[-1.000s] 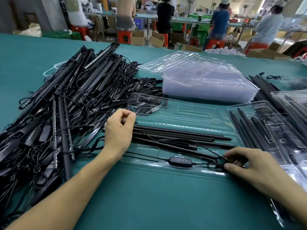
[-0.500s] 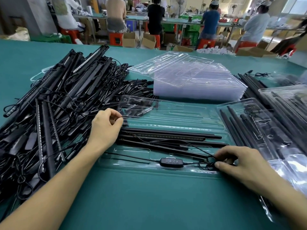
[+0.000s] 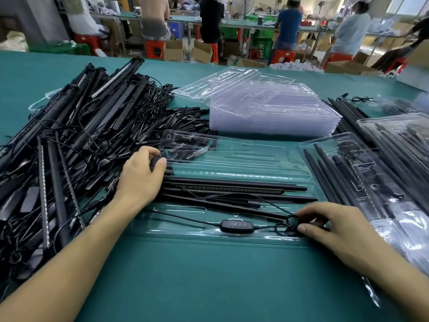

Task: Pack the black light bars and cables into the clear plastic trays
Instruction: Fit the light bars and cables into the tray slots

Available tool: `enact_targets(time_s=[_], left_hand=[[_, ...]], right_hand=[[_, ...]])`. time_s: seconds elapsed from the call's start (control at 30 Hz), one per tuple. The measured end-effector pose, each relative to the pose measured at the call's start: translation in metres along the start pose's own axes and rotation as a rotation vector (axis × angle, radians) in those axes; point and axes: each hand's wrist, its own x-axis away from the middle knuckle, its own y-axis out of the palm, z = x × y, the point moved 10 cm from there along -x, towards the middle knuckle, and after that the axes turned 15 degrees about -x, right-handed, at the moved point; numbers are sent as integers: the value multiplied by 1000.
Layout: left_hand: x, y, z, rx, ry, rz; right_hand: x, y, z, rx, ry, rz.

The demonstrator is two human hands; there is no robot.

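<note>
Your right hand (image 3: 325,228) pinched the coiled cable (image 3: 284,227) at the clear tray's (image 3: 232,159) near right corner, just past the controller (image 3: 234,225). Light bars (image 3: 232,188) lay across the tray's middle. Your left hand (image 3: 141,175) curled at its left end; what it held, I couldn't tell.
</note>
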Motion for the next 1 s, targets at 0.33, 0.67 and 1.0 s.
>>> enact_targets(time_s=[0.33,0.67,1.0], left_hand=[[19,2,14,-302,73,81],[16,0,17,-329,72,44],[-10,3,-12,461,-319,-61]], right_hand=[[2,5,-22,362,54,4],[-3,62,-89,240,-232,-93],[-22,86,-74,25,-162,-171]])
